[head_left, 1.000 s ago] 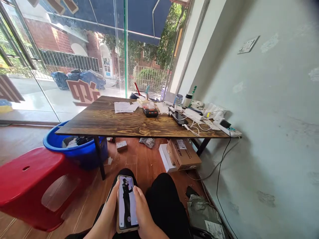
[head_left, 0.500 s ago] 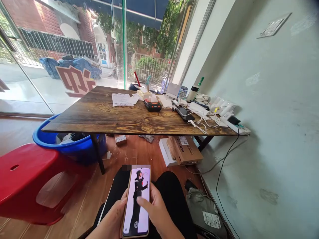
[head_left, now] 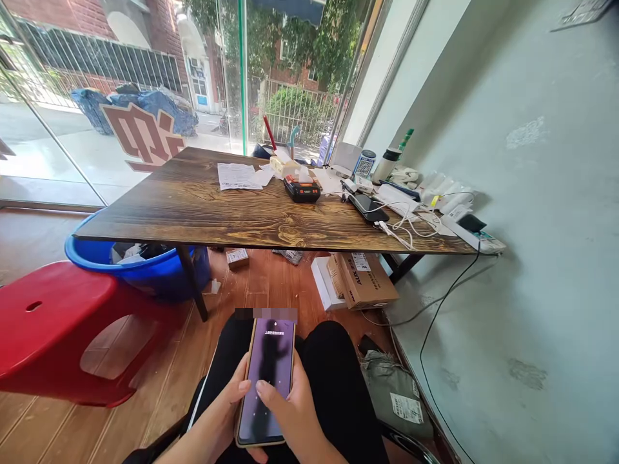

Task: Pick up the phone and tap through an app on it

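Note:
A smartphone (head_left: 268, 412) in a light brown case is held upright above my lap, its screen lit purple with a dark blurred figure, a small line of text and faint dots. My left hand (head_left: 227, 403) grips its left edge, with the thumb over the side of the screen. Around the right edge is my right hand (head_left: 293, 399), its thumb on the middle of the screen. Some fingers are hidden behind the phone; one fingertip shows below it. My legs in black trousers (head_left: 333, 386) lie beneath.
A wooden table (head_left: 193, 206) ahead bears papers (head_left: 239, 176), a black-and-orange device (head_left: 302, 188), another phone (head_left: 368, 207) and cables. Left are a red stool (head_left: 58, 316) and a blue tub (head_left: 159, 274). Cardboard boxes (head_left: 370, 280) and a grey parcel (head_left: 394, 386) lie on the floor.
The phone's screen went from a bright picture of a standing figure to a dimmed purple screen with text and dots. My right thumb moved slightly left. The view tilted down a little.

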Tool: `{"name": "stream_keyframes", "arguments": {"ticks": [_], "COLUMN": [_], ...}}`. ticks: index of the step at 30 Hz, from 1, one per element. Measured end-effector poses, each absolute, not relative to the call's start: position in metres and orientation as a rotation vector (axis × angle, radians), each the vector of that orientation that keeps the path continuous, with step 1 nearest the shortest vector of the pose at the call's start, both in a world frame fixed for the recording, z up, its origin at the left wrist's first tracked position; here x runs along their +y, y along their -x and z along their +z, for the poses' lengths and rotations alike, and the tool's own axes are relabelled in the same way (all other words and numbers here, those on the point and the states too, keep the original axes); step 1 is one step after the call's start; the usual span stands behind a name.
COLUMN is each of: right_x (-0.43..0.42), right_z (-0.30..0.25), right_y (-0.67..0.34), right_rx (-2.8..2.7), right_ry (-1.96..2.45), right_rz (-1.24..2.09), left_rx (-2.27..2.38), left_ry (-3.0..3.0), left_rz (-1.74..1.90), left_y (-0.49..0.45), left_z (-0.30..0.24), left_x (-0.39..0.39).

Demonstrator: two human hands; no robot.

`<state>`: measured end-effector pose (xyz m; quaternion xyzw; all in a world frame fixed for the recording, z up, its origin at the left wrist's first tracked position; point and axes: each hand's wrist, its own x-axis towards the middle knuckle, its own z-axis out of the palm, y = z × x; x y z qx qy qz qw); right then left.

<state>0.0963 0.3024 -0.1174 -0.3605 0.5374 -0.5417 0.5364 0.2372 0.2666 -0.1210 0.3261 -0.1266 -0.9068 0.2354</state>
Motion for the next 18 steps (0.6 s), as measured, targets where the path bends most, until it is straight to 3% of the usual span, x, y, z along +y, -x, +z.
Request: {"name": "stream_keyframes", "arguments": {"ticks": [7,14,18], "right_x": [0.303,0.306,0.311], "right_z": [-0.118,-0.106,-0.110], "right_y": [-0.092,-0.078,-0.076], "right_rx": [1.303,0.968,1.194], "right_ry": [0.702,0.887,0.968], "right_rz": [-1.232,-1.111,-1.166], "left_rx": [-0.382,-0.550,-0.598], "left_ry": [-0.834,-0.777,-0.761], "left_rz": [-2.412,-2.416,-2.458], "left_y": [-0.233,-0.232,-0.235], "left_z": [-0.107,-0.098,-0.103], "left_x": [0.265,0.267,0.266]}}
